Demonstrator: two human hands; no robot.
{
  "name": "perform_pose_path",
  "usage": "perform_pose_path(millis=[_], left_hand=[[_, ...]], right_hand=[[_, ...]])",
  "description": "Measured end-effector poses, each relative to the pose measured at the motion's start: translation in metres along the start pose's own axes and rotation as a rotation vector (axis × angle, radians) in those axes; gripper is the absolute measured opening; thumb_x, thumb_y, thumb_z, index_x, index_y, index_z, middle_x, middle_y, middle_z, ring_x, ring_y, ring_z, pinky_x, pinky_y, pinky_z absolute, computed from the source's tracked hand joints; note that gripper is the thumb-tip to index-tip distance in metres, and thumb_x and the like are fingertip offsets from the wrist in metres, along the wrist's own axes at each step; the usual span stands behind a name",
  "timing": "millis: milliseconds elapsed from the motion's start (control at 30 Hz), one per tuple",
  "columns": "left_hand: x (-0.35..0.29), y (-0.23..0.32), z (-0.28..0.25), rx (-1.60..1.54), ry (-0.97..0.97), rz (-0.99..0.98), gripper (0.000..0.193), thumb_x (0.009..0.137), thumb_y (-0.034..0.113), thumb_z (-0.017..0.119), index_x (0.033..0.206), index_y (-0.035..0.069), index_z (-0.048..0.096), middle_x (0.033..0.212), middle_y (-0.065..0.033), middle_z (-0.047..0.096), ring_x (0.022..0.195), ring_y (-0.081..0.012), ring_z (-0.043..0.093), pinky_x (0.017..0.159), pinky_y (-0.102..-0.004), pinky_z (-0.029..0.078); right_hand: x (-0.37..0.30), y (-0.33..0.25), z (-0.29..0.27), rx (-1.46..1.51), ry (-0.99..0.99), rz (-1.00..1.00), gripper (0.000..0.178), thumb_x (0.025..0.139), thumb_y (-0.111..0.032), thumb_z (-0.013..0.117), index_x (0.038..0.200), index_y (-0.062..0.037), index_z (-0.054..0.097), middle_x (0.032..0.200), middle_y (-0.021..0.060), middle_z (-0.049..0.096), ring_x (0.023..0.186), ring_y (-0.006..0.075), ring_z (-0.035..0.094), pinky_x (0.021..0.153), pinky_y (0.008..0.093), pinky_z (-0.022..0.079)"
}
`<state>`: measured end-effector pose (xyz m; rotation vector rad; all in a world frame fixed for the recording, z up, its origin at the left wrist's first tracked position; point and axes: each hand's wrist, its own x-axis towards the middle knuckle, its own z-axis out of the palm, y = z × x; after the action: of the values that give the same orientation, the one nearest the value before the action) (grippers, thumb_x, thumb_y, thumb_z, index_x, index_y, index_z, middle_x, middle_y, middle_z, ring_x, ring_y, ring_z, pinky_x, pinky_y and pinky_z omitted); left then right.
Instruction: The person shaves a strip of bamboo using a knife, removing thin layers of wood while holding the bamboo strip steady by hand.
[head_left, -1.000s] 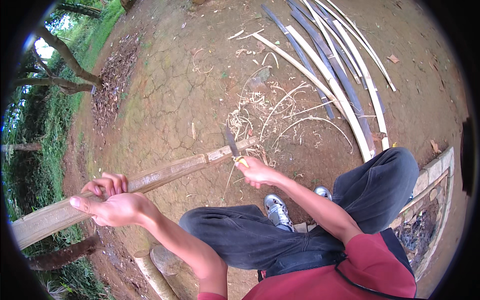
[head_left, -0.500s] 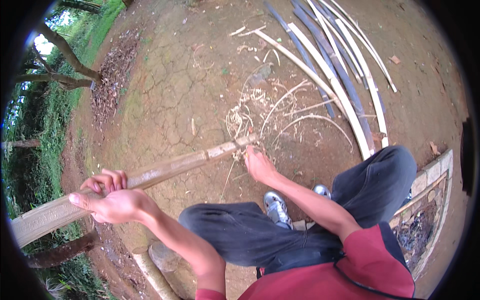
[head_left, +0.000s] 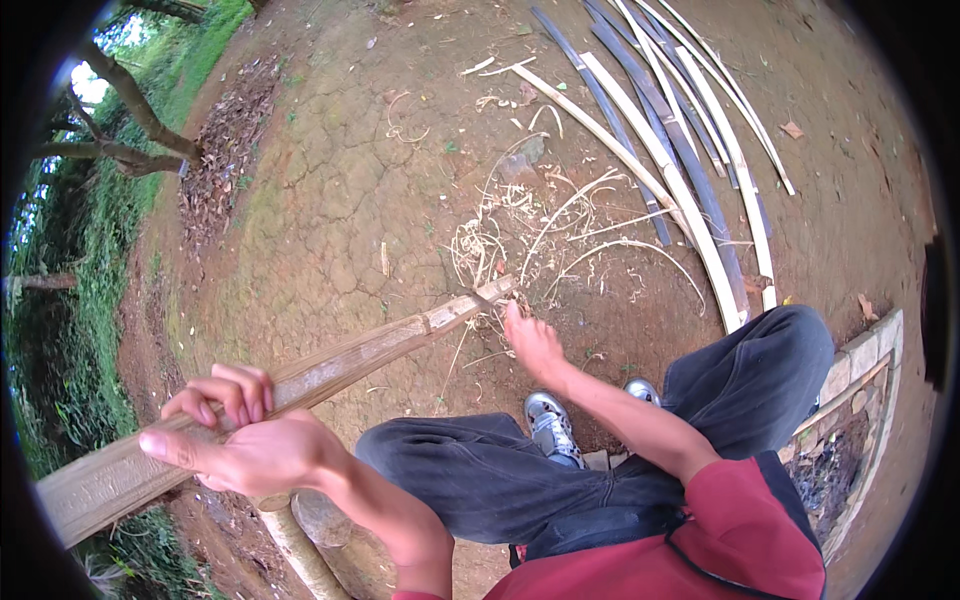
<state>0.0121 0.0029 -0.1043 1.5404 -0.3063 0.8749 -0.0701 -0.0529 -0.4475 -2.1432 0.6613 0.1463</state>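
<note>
A long split bamboo piece point(head_left: 345, 368) slants from the lower left edge up to the middle of the view, its pale wet-looking face upward. My left hand point(head_left: 245, 430) grips it near its broad end, fingers over the far edge and thumb along the near side. Close to the narrow end, my right hand point(head_left: 535, 343) is closed around what appears to be a knife point(head_left: 484, 301). A thin dark blade shows across the bamboo there, while the handle is hidden in my fist. Curly shavings point(head_left: 480, 245) lie on the ground just beyond the tip.
Several long bamboo strips point(head_left: 680, 190), pale and dark, lie at the upper right. A brick-edged pit point(head_left: 865, 360) is at the right, and a cut log point(head_left: 300, 545) at the lower left. My bent legs point(head_left: 480, 470) are below the bamboo. Trees point(head_left: 140, 110) stand left.
The bamboo's broad end and my left hand have moved down and slightly right. My right hand has shifted a little right and down, and the blade now shows across the bamboo.
</note>
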Motion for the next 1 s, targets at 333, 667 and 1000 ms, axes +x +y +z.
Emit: perform_pose_path(millis=[333, 667, 1000], left_hand=[[0.013, -0.021, -0.001, -0.062, 0.025, -0.039, 0.051, 0.096, 0.052, 0.041, 0.071, 0.008, 0.035, 0.051, 0.001, 0.023, 0.043, -0.009, 0.021, 0.041, -0.0248, 0.015], [0.001, -0.01, -0.003, -0.024, -0.077, 0.002, 0.047, 0.1, 0.047, 0.034, 0.072, 0.009, 0.035, 0.053, 0.0004, 0.023, 0.045, -0.0098, 0.024, 0.041, -0.024, 0.018], [0.018, -0.028, -0.004, -0.035, 0.009, -0.039, 0.051, 0.098, 0.051, 0.037, 0.071, 0.008, 0.034, 0.052, 0.0014, 0.022, 0.044, -0.0092, 0.021, 0.041, -0.0249, 0.014]], right_hand=[[-0.021, -0.063, -0.066, 0.601, -0.381, 0.024, 0.028, 0.098, -0.017, 0.037, 0.109, 0.0079, 0.044, 0.062, 0.0093, 0.055, 0.044, 0.018, 0.049, 0.045, 0.0355, 0.048], [-0.001, 0.002, 0.007, 0.011, -0.003, 0.083, 0.02, 0.094, -0.014, 0.045, 0.105, 0.0011, 0.039, 0.067, 0.0274, 0.061, 0.06, 0.0423, 0.063, 0.049, 0.0513, 0.049], [0.0, -0.031, -0.05, 0.671, -0.565, 0.198, 0.032, 0.099, -0.022, 0.037, 0.119, 0.0029, 0.034, 0.063, 0.0106, 0.053, 0.053, 0.0159, 0.055, 0.039, 0.0296, 0.044]])
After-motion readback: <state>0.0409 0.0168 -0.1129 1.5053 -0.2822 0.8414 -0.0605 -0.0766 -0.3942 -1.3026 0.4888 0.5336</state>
